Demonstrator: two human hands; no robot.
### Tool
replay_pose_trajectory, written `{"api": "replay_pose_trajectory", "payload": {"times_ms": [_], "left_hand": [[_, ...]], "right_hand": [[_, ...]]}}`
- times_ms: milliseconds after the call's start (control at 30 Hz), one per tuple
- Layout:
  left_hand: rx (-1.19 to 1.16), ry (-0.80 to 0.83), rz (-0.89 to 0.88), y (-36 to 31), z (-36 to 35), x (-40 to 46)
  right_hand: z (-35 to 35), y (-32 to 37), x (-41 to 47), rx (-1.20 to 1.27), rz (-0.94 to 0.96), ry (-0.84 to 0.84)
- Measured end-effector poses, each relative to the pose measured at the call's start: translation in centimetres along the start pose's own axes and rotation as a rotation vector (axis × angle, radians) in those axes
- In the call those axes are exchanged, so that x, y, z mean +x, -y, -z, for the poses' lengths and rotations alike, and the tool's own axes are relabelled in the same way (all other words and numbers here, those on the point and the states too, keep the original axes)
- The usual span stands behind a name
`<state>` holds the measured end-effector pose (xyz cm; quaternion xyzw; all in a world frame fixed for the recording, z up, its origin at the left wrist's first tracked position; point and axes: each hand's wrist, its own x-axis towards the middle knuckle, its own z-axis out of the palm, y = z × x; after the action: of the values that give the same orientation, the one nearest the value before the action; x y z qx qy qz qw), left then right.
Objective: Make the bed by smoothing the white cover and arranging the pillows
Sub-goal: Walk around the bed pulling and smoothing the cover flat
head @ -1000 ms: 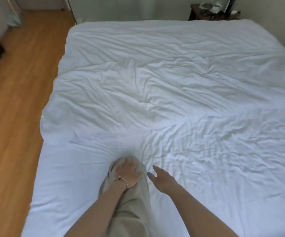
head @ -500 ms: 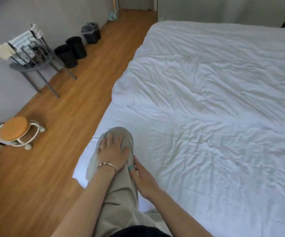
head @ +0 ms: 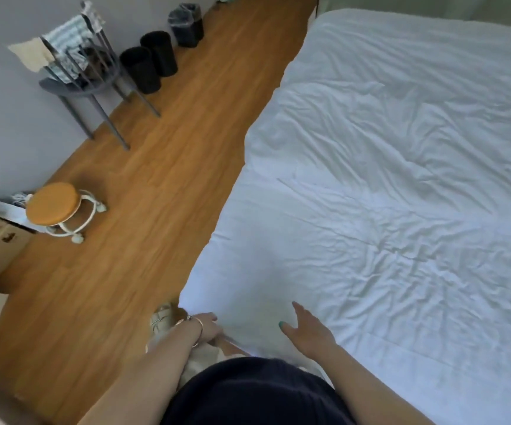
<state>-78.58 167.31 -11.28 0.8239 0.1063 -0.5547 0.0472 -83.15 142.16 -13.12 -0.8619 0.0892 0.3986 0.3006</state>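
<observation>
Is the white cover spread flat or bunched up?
Spread out, not smooth: the white cover lies across the bed, with creases over most of it.

At six o'clock the left hand (head: 208, 328) has its fingers hidden below the white cover (head: 386, 194) edge. The cover runs off frame at three o'clock; no pillows can be made out.

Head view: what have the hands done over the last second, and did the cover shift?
The left hand came off the raised knee and now sits low by the bed's near corner, fingers curled; whether it grips anything is unclear. The right hand moved from beside the knee onto the white cover, fingers spread. The view swung left toward the floor. The cover stays creased, with no pillows in view.
</observation>
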Motion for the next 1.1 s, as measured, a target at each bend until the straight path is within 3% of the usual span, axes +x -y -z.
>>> {"api": "replay_pose_trajectory", "payload": {"times_ms": [133,267,400,533,767,1100], "left_hand": [[-0.122,-0.014,-0.158,8.8,4.0,4.9],[-0.174,-0.063,-0.172,20.3,10.0,9.8],[-0.131,-0.036,-0.195,25.7,14.2,10.7],[-0.280,0.024,-0.230,29.3,16.1,12.7],[-0.445,0.010,-0.122,35.7,19.4,15.6],[-0.526,-0.138,-0.221,34.2,37.2,22.2]], "right_hand": [[-4.9,9.1,9.0,-0.087,-0.025,0.139],[-9.4,19.3,16.0,-0.112,-0.201,0.106],[-11.5,27.4,17.2,-0.069,-0.213,0.119],[-13.7,34.5,18.5,-0.046,-0.199,0.201],[-14.9,43.3,23.5,0.055,-0.204,0.344],[-4.1,54.8,34.3,0.117,-0.207,0.150]]}}
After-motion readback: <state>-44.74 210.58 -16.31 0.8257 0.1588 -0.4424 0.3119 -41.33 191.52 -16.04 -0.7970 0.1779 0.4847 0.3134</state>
